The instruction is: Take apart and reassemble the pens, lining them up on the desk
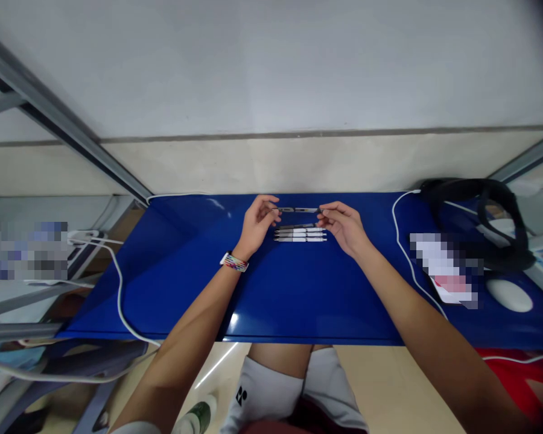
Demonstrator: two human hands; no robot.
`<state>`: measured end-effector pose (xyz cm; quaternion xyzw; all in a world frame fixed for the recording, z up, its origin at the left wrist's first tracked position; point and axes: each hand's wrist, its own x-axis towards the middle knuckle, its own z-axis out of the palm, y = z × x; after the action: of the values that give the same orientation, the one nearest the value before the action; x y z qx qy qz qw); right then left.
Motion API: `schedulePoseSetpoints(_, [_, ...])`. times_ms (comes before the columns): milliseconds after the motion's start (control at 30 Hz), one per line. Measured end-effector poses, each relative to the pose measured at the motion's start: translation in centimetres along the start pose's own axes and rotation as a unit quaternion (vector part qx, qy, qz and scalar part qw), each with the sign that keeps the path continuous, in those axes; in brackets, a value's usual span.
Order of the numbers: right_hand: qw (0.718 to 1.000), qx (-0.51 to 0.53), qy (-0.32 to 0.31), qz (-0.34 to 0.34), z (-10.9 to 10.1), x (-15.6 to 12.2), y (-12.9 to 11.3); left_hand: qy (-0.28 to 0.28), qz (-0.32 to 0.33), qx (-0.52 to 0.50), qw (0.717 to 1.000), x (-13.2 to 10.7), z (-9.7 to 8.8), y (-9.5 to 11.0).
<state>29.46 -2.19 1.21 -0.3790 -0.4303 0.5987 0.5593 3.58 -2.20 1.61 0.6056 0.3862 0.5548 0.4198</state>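
A dark pen (297,210) lies level between my two hands, pinched at both ends. My left hand (259,222) has its thumb and finger closed on the pen's left end. On the right end, the fingertips of my right hand (342,224) are closed in the same way. Just nearer to me, several white pens with dark tips (301,235) lie side by side in a row on the blue desk (308,295). Their tips point left. A multicoloured band is on my left wrist.
At the right stand a black head strap or headset (479,211), a blurred phone (447,271) and a white mouse (510,295). White cables (405,241) run along both sides. Metal frame bars (72,126) flank the desk, and a wall (289,163) rises behind it.
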Motion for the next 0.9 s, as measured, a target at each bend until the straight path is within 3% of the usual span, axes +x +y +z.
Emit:
schedulePoseSetpoints(167, [1.000, -0.006, 0.000, 0.001, -0.05, 0.02, 0.09, -0.005, -0.027, -0.009, 1.000, -0.02, 0.12, -0.03])
schedulePoseSetpoints(767, [1.000, -0.004, -0.004, 0.002, 0.05, 0.00, -0.10, 0.008, 0.011, 0.012, 1.000, 0.16, -0.18, -0.31])
schedulePoseSetpoints(900, [1.000, -0.003, -0.004, 0.001, 0.04, 0.04, -0.04, 0.002, -0.019, 0.002, 1.000, 0.14, -0.19, -0.07])
